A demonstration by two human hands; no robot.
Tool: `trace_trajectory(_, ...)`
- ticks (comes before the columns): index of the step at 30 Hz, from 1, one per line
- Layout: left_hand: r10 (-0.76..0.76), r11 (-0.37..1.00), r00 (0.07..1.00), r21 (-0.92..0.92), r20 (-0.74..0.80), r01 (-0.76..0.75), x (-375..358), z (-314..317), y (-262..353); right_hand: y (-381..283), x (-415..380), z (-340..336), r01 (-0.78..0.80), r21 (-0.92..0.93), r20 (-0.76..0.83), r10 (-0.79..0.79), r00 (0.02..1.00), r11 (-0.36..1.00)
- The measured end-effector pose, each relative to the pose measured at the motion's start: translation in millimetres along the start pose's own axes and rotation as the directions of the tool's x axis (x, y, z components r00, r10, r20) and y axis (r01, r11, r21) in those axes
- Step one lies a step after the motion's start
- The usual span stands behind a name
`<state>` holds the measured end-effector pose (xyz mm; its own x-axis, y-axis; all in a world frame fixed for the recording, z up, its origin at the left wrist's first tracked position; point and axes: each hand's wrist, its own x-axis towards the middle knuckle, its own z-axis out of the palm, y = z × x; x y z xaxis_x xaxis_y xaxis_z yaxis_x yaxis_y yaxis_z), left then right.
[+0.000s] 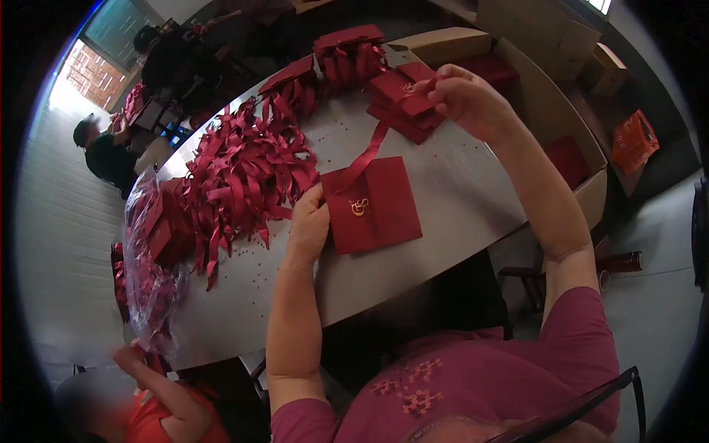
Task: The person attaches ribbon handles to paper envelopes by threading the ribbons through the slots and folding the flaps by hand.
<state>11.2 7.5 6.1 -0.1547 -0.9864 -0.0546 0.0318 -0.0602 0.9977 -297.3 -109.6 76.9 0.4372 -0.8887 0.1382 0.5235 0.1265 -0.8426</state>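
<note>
My left hand (309,227) grips the left edge of a red paper gift bag (388,203) with gold lettering, held flat above the table. From the bag's upper edge a red satin ribbon (367,153) runs up and to the right. Its far end is pinched between the fingers of my right hand (473,102), raised near the box. Just behind that hand lies a stack of similar red bags (399,122), partly covered by the hand and ribbon. Left of the held bag spreads a large heap of loose red ribbons (247,173).
More ribboned bags (347,59) sit along the table's (443,258) far edge. Clear plastic wrap (151,273) covers bags at left. An open cardboard box (594,184) holding red bags adjoins the right side. One person (173,413) sits front left; others work behind.
</note>
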Motion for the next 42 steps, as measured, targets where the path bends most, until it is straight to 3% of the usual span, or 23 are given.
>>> trace_trajectory(4, 0.0, 1.0, 1.0, 0.001, -0.03, 0.0, 2, -5, -7, 16, 0, 2, 0.01, -0.012, 0.064, -0.009, 0.998, 1.0)
trace_trajectory(18, -0.007, 1.0, 0.998, 0.015, -0.066, 0.008, 0, -5, -8, 23, -6, 8, 0.003, 0.022, 0.067, -0.004, 0.998, 1.0)
trace_trajectory(21, -0.039, 0.998, 0.997, -0.042, -0.06, 0.037, 2, -6, -9, 24, -4, 12, 0.056, -0.199, 0.071, -0.043, 0.997, 0.978)
trace_trajectory(22, -0.046, 0.998, 0.996, -0.04, -0.071, 0.044, 2, -9, -11, 28, -5, 19, 0.048, -0.191, 0.077, -0.034, 0.996, 0.98)
trace_trajectory(24, -0.053, 0.997, 0.998, -0.052, -0.038, 0.051, 2, -10, -11, 39, -11, 42, 0.124, -0.625, 0.083, -0.092, 0.992, 0.771)
trace_trajectory(25, -0.057, 0.997, 0.997, -0.05, -0.045, 0.055, 2, -9, -12, 56, -9, 47, 0.207, -0.675, 0.154, -0.139, 0.978, 0.708)
trace_trajectory(27, -0.023, 0.999, 0.997, -0.05, -0.078, 0.019, 4, -7, -15, 79, -7, 57, 0.409, -0.801, 0.357, -0.199, 0.913, 0.438)
trace_trajectory(28, -0.024, 0.999, 0.994, -0.042, -0.105, 0.019, 9, -9, -22, 88, -6, 63, 0.403, -0.856, 0.375, -0.149, 0.915, 0.322)
trace_trajectory(29, 0.013, 0.999, 0.999, 0.034, -0.037, -0.012, 15, -15, -30, 96, -5, 70, 0.434, -0.83, 0.411, -0.142, 0.9, 0.349)
trace_trajectory(30, 0.038, 0.992, 0.999, 0.119, 0.011, -0.04, 13, -25, -34, 104, -2, 73, 0.456, -0.875, 0.441, -0.122, 0.889, 0.163)
trace_trajectory(31, 0.027, 0.998, 1.0, 0.051, 0.007, -0.028, 9, -31, -32, 114, 1, 75, 0.472, -0.881, 0.472, -0.109, 0.875, -0.03)
trace_trajectory(32, 0.025, 0.999, 1.0, -0.02, 0.01, -0.025, 7, -31, -29, 121, 5, 73, 0.474, -0.88, 0.47, -0.12, 0.874, 0.003)
trace_trajectory(34, -0.106, 0.901, 0.994, -0.421, 0.029, 0.108, 8, -26, -27, 129, 8, 71, 0.473, -0.879, 0.461, -0.149, 0.875, 0.054)
trace_trajectory(36, -0.08, 0.995, 0.99, -0.061, -0.113, 0.073, 6, -16, -18, 126, 6, 75, 0.491, -0.867, 0.474, -0.165, 0.865, 0.084)
trace_trajectory(37, -0.076, 0.996, 0.987, -0.057, -0.14, 0.069, 6, -14, -19, 124, 6, 78, 0.524, -0.85, 0.511, -0.169, 0.843, 0.045)
trace_trajectory(39, 0.066, 0.99, 0.973, 0.136, -0.222, -0.036, 7, -12, -23, 121, 2, 86, 0.572, -0.82, 0.561, -0.171, 0.81, 0.019)
trace_trajectory(41, 0.094, 0.992, 0.963, 0.105, -0.254, -0.069, 12, -13, -33, 116, -4, 93, 0.577, -0.764, 0.609, -0.03, 0.792, -0.287)
trace_trajectory(42, 0.118, 0.992, 0.956, 0.066, -0.267, -0.104, 16, -12, -38, 112, -7, 100, 0.589, -0.756, 0.62, -0.023, 0.784, -0.285)
